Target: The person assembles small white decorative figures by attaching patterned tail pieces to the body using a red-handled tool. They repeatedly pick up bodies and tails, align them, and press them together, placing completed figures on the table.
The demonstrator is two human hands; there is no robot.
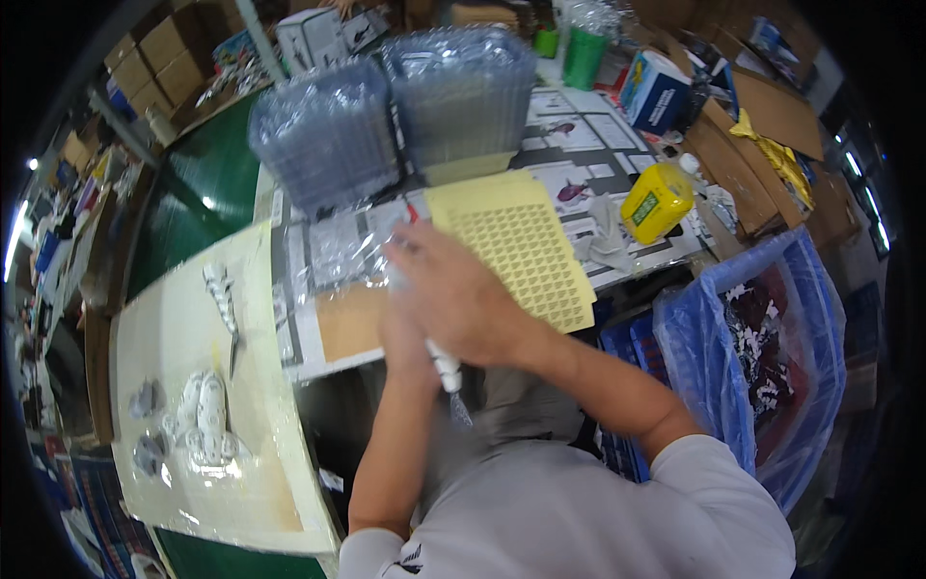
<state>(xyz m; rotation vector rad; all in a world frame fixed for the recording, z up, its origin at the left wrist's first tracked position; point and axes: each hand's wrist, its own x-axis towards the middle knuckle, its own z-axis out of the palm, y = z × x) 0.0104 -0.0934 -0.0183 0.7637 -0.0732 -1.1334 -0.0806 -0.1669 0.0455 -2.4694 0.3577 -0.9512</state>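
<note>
My right hand [465,294] lies over my left hand [405,333], both closed together above the front of the table. Between them is a slim white jointed piece [445,369], mostly hidden by the palms. Its lower end sticks out toward me and finishes in a translucent, blurred tail-like tip. A small red tip [413,212] shows just beyond my fingers; whether it belongs to the held piece I cannot tell. Under the hands are clear plastic film [333,246] and a brown cardboard patch [349,320]. Beside my right hand lies a yellow sheet with rows of small triangular bumps [521,251].
Two stacks of clear plastic trays [328,135] stand at the back. On the left board [260,482] lie a jointed white-and-dark toy fish [222,299] and several white pieces [204,415]. To the right are a yellow bottle [658,203] and a blue-lined waste bin [704,328].
</note>
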